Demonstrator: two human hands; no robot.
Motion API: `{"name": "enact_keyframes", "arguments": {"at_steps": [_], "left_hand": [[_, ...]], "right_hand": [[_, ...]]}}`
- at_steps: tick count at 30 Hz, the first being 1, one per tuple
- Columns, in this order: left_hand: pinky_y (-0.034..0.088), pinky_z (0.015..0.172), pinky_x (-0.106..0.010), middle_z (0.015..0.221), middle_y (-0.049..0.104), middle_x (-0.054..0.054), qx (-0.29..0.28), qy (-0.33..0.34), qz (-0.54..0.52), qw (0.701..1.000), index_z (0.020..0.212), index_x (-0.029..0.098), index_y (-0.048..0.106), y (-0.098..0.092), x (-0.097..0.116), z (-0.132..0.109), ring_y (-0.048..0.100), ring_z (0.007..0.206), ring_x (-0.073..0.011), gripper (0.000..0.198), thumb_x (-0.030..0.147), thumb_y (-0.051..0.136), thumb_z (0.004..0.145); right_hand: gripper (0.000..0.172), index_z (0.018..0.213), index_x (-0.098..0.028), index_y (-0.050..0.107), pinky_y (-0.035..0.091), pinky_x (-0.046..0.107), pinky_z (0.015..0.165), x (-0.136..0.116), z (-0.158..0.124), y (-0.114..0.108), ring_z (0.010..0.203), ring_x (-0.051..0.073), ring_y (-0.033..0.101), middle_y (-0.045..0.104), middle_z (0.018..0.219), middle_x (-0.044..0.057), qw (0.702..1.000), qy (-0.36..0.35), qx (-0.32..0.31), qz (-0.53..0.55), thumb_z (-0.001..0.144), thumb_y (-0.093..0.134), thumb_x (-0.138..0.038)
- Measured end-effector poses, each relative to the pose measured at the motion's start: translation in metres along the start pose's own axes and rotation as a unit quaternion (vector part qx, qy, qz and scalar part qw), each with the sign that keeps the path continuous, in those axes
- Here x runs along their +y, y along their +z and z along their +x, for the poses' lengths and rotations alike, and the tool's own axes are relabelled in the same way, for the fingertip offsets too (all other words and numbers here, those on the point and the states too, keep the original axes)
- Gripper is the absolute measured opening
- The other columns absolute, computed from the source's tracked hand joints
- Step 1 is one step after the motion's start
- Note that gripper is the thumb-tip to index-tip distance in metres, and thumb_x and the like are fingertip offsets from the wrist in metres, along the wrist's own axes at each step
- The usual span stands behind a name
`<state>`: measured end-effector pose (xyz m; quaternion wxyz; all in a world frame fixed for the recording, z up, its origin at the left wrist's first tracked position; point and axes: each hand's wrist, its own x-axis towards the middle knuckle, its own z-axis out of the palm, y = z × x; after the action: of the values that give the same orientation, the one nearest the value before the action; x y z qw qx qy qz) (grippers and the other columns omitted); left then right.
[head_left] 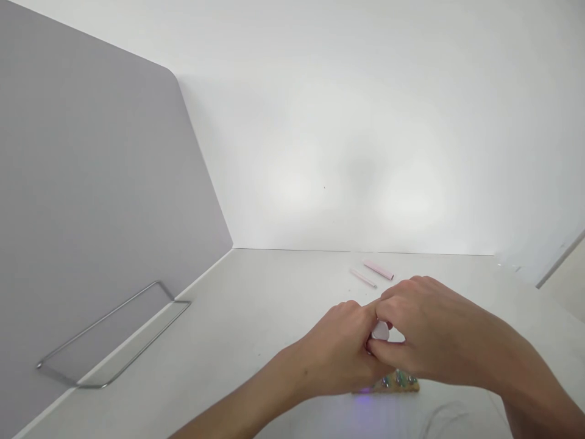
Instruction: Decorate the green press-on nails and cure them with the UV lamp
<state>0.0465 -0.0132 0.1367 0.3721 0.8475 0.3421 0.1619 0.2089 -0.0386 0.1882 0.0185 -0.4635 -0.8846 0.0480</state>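
My left hand (345,347) and my right hand (423,332) meet over the table, both with fingers curled. Between them shows the white round end of a small object (380,331); its kind is hidden by my fingers. Right thumb and forefinger close around this white end, while the left fingers wrap its far side. Just below the hands lies a gold-coloured piece with shiny green, gem-like bumps (400,379), partly covered by them. A violet glow (364,397) falls on the table at its left end.
Beyond my hands lie a pink tube-like piece (378,269) and a thin pink stick (363,278). At the left, a metal wire frame (132,372) stands by the grey panel (91,158). Thin clear strands (443,417) lie near the front. A white wall (365,122) rises behind the table.
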Motion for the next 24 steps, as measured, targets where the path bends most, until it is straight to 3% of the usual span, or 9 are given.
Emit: {"name": "enact_keyframes", "arguments": {"at_steps": [9, 19, 24], "left_hand": [[0.014, 0.042, -0.031, 0.045, 0.026, 0.010, 0.039, -0.006, 0.073, 0.997, 0.071, 0.022, 0.032, 0.0027, -0.0036, -0.0022, 0.017, 0.046, -0.0126, 0.018, 0.015, 0.048, 0.066], [0.016, 0.040, -0.026, 0.050, 0.022, 0.008, 0.014, 0.011, -0.032, 0.999, 0.068, 0.021, 0.029, 0.0045, 0.0006, 0.0000, 0.019, 0.049, -0.0112, 0.021, 0.011, 0.048, 0.067], [0.020, 0.040, -0.023, 0.050, 0.028, 0.009, 0.015, 0.020, -0.067, 0.997, 0.070, 0.020, 0.035, 0.0036, 0.0019, -0.0024, 0.024, 0.048, -0.0097, 0.017, 0.010, 0.050, 0.070]], "right_hand": [[0.034, 0.055, -0.018, 0.016, 0.020, 0.033, 0.052, -0.0014, 0.0044, 0.0004, 0.049, 0.012, 0.013, 0.019, 0.046, -0.007, 1.000, -0.007, 0.001, -0.004, 0.069, 0.045, -0.009], [0.033, 0.057, -0.018, 0.015, 0.020, 0.033, 0.054, 0.0015, -0.0021, 0.0014, 0.052, 0.012, 0.014, 0.019, 0.047, -0.007, 1.000, -0.003, 0.016, -0.016, 0.068, 0.045, -0.009], [0.029, 0.056, -0.019, 0.024, 0.025, 0.032, 0.056, 0.0005, -0.0014, -0.0027, 0.051, 0.011, 0.030, 0.038, 0.048, -0.006, 1.000, -0.011, 0.021, 0.006, 0.070, 0.047, -0.009]]}}
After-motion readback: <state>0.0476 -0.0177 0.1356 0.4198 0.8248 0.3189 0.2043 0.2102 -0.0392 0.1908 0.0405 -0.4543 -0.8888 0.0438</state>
